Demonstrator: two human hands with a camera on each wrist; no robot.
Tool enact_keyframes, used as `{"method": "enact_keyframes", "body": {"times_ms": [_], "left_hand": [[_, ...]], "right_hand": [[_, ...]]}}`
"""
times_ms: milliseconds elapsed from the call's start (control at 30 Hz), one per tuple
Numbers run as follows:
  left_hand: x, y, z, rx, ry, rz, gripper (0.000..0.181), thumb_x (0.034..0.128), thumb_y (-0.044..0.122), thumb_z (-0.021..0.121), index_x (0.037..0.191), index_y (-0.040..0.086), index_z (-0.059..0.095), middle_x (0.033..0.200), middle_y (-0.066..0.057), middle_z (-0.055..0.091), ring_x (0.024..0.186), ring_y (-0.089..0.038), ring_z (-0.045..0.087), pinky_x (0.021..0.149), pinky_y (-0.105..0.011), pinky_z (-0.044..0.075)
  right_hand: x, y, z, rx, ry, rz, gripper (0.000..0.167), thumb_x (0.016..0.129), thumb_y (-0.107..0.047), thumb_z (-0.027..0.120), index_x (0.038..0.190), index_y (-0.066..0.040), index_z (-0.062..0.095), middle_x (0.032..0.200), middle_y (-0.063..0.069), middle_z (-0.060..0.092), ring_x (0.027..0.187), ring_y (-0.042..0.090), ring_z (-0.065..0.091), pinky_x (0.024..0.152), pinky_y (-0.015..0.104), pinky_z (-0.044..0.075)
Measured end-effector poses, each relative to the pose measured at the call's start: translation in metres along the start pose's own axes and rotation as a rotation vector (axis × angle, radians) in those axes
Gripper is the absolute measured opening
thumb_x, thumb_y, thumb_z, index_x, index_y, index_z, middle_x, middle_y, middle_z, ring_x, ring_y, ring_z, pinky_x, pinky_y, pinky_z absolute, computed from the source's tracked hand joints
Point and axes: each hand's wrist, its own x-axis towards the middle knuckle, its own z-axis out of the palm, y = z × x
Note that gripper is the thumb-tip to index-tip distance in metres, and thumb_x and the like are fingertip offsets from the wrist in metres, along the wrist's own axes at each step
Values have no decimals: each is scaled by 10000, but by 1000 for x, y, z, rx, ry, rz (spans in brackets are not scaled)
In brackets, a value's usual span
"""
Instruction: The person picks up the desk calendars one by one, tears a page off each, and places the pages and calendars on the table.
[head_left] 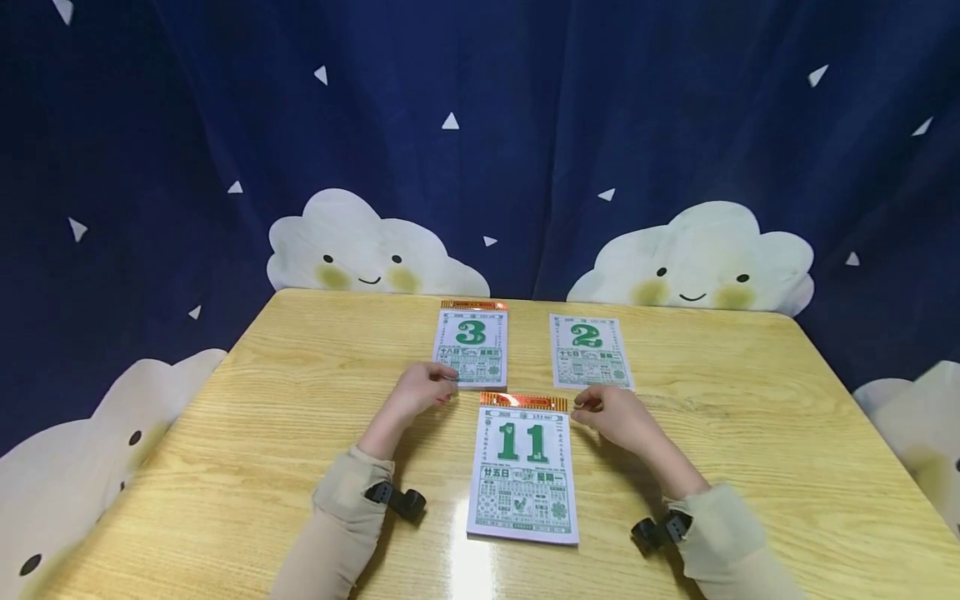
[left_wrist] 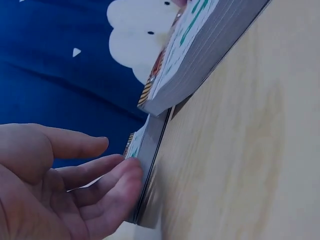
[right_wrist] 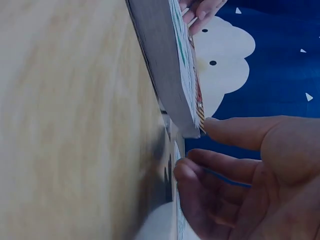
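A thick calendar pad showing 11 (head_left: 522, 471) lies flat on the table, its red top strip away from the person. Behind it to the left is a pad showing 3 (head_left: 471, 346); behind to the right lies a sheet or pad showing 2 (head_left: 591, 350). My left hand (head_left: 424, 390) is beside the lower left corner of the 3 pad, fingers loosely bent and holding nothing; in the left wrist view the hand (left_wrist: 75, 185) has its thumb apart. At the upper right corner of the 11 pad hovers my right hand (head_left: 618, 417), thumb and fingers apart with nothing between them (right_wrist: 240, 175).
The wooden table (head_left: 300, 417) reaches back to a dark blue curtain (head_left: 525, 150) with white clouds and triangles. Each wrist wears a strap with a small black camera, the left camera (head_left: 405, 502) and the right camera (head_left: 651, 534).
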Motion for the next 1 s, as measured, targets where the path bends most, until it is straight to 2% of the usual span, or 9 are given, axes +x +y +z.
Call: {"method": "enact_keyframes", "body": {"times_ms": [167,333,533,633,733,833,900,1000], "left_hand": [[-5,0,7,42,-64,-5,232,838,59,591,1040,-49,625,852,-169,627,654,-195,571,583,-282,511],[-10,2,16,95,-125,21,252,821,45,595,1039,-74,633,832,-159,641,627,-177,567,552,-264,499],[-13,2,25,226,-167,46,378,775,88,652,1115,-69,604,897,-113,635,628,-153,540,544,-230,460],[-13,2,27,254,-179,49,420,769,74,657,1157,-67,578,878,-100,608,642,-153,518,533,-220,434],[-14,1,29,239,-177,57,411,763,46,659,1154,-57,583,864,-91,586,694,-153,505,553,-214,428],[-14,0,29,188,-184,87,396,755,8,647,1142,-56,588,887,-106,590,742,-162,515,582,-236,458],[-15,-1,29,138,-203,105,437,759,-3,632,1185,-59,553,922,-123,594,769,-165,533,612,-257,486],[-17,-1,29,13,-248,99,557,775,-27,598,1308,-39,435,986,-172,565,790,-186,556,633,-306,528]], "right_hand": [[-5,-2,7,4,-27,19,300,801,-239,659,1000,-15,661,844,23,647,733,124,558,634,274,462],[-11,-7,10,17,-49,32,354,776,-236,686,1026,12,654,865,41,653,749,132,562,656,287,472],[-15,-11,14,-4,-29,30,423,746,-224,718,1067,41,642,971,96,656,853,183,581,762,366,484],[-15,-11,17,-2,-18,41,424,742,-220,721,1076,29,642,1019,113,644,920,224,583,810,402,475],[-15,-10,18,24,-10,59,418,738,-200,723,1079,27,640,1016,114,639,924,233,583,813,402,475],[-15,-9,18,66,-2,82,422,738,-178,719,1091,35,628,984,99,641,880,211,582,774,371,484],[-15,-8,18,102,3,98,444,738,-173,718,1112,41,612,982,95,642,866,200,581,737,338,492],[-15,-7,18,171,11,113,490,742,-175,716,1157,46,579,1015,106,639,877,200,583,695,294,496]]}}
